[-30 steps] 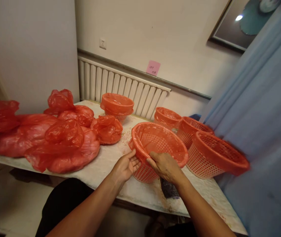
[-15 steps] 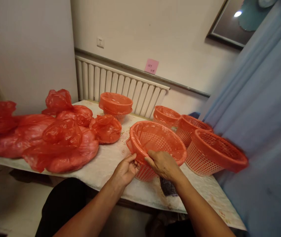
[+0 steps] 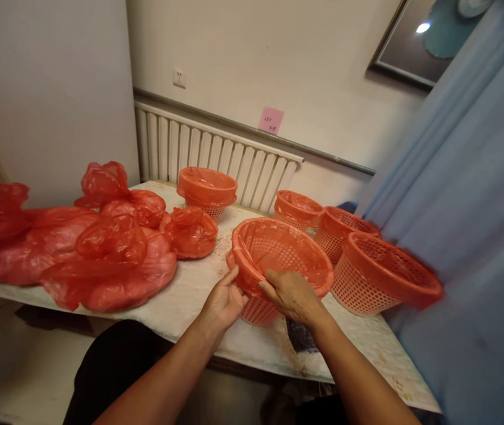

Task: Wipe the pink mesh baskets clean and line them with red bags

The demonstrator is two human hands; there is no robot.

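Note:
A red mesh basket [image 3: 287, 251] lined with a thin red plastic bag stands near the table's front edge. My left hand [image 3: 223, 302] grips the bag-covered rim at the basket's near left side. On the near rim, my right hand [image 3: 292, 294] presses its fingers over the folded bag edge. Both forearms reach in from below.
A pile of red plastic bags [image 3: 78, 245] covers the left of the table [image 3: 189, 289]. More red baskets stand behind and to the right: one lined [image 3: 207, 188], and others [image 3: 298, 209], [image 3: 344, 230], [image 3: 382, 274]. A radiator [image 3: 216, 156] lines the wall; a blue curtain [image 3: 468, 236] hangs at right.
My left hand has shifted slightly along the basket's rim; the right hand stays on the near rim. The view has barely moved.

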